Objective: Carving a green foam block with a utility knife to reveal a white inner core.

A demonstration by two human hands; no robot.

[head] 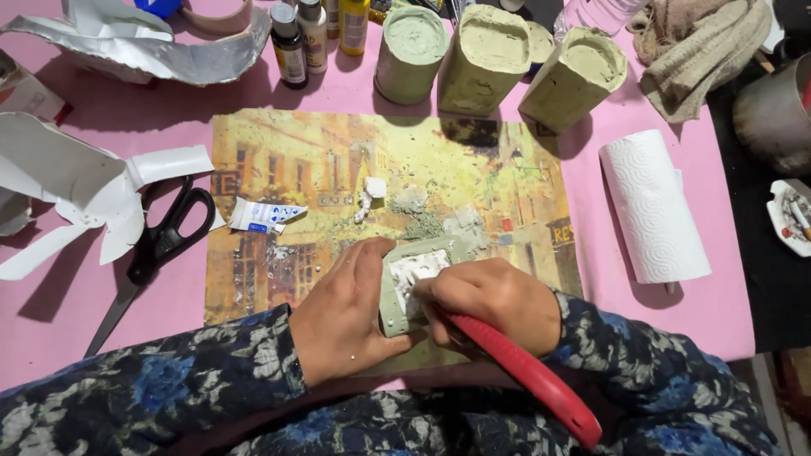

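Note:
My left hand (342, 312) grips a small pale green block (397, 291) with a white patch on its top face, and holds it down on a yellow picture placemat (279, 169). My right hand (494, 304) is closed around a red-handled tool (532, 376) whose tip is pressed onto the white patch; the tip is hidden under my fingers. White crumbs and grey-green dust (418, 207) lie on the mat just beyond the block. A small white and blue tube (263, 216) rests at the mat's left edge.
Black-handled scissors (160, 241) and cut white plastic pieces (80, 190) lie left on the pink table (68, 304). Three grey-green cast forms (486, 59) and small bottles (304, 38) stand at the back. A paper towel roll (652, 207), rags (701, 51) and a metal pot (777, 114) are right.

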